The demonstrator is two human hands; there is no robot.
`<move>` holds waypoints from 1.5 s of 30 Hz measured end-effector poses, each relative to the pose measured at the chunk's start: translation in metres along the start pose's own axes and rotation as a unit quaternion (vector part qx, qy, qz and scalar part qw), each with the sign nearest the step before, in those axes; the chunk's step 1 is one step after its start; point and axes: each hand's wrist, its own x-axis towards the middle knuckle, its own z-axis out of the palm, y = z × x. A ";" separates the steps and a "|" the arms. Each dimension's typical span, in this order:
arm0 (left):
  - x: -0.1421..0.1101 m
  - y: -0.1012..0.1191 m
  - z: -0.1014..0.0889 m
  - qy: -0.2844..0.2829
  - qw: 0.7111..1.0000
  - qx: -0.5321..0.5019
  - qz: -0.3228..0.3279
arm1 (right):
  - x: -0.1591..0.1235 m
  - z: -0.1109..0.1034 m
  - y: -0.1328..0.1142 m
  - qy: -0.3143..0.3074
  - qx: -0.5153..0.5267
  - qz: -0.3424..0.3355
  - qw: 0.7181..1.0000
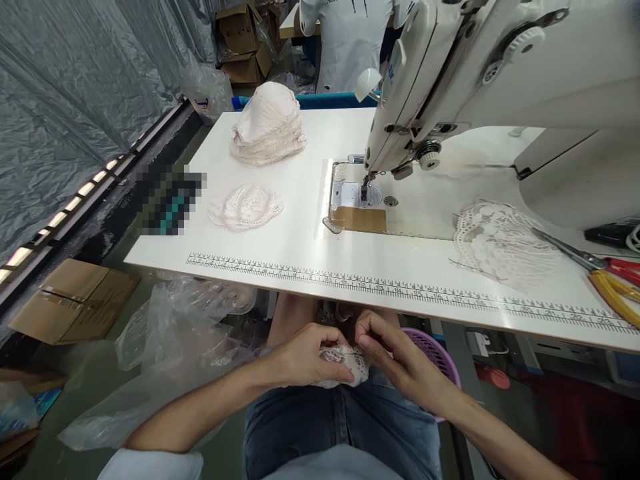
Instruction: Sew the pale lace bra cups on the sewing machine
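Over my lap, just below the table edge, my left hand [313,357] is closed on a white lace piece [345,363], its thumb across the front. At the right edge of that lace is my right hand [395,353], thumb and forefinger pinched together. Whatever lies between those fingertips is too small to make out. On the table beyond, a single lace piece [246,207] lies flat at the left, in front of a stack of pale lace-edged cups [269,123]. More lace [500,240] with loose threads rests at the right.
A sewing machine [425,87] occupies the table's right side. Scissors [595,261] with red and yellow handles lie at the right edge. A printed ruler [400,291] runs along the front. Below are a purple basket [435,353] and plastic bags [175,340]. A person [355,40] sits beyond.
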 end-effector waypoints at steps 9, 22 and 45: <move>0.003 0.008 0.006 -0.008 1.000 0.007 0.002 | -0.002 0.010 -0.002 0.014 -0.176 -0.119 0.977; 0.000 -0.005 0.005 -0.009 1.000 0.020 0.005 | -0.009 0.010 0.005 0.035 -0.180 -0.107 0.977; 0.006 0.002 0.005 -0.028 0.985 0.171 0.002 | -0.051 -0.017 0.009 0.002 -0.251 -0.042 0.967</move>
